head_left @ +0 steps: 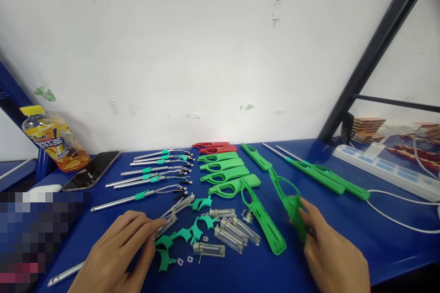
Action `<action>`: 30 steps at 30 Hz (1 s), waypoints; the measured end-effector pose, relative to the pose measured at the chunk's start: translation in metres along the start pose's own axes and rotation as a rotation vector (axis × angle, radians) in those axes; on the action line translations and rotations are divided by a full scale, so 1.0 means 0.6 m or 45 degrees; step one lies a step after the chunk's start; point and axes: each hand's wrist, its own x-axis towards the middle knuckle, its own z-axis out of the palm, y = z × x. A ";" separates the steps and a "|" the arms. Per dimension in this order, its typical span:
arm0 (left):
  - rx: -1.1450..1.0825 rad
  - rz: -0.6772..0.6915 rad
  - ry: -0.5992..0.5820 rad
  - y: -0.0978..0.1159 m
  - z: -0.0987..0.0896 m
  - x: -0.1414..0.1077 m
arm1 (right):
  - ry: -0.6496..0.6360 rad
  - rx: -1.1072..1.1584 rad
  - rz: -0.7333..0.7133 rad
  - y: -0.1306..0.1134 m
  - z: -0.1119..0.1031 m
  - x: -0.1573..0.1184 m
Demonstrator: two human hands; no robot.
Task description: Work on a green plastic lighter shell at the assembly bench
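My right hand (328, 247) is closed around a green lighter casing half (287, 197) and holds it tilted above the table; a small dark object (311, 232) shows between its fingers, its kind unclear. My left hand (118, 249) is closed, thumb and forefinger pinched at a clear fuel tank (167, 225) with thin white wires beside it. A metal lighter tube (66, 274) runs partly under that hand. Between the hands lie teal curved clips (183, 235), several more clear tanks (210, 250) and tiny pale parts (190, 259). An open green casing half (266, 222) lies left of my right hand.
Metal tubes with wires (123, 201) lie in rows at left. Green casings (225, 174) and red casings (216, 149) line the back; two green casings with tubes (319, 174) lie right. A phone (92, 171), drink bottle (55, 139) and power strip (388, 169) flank the blue table (254, 274).
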 end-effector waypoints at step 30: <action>-0.001 -0.070 -0.032 -0.003 0.002 -0.006 | 0.087 0.191 -0.229 0.009 0.013 -0.006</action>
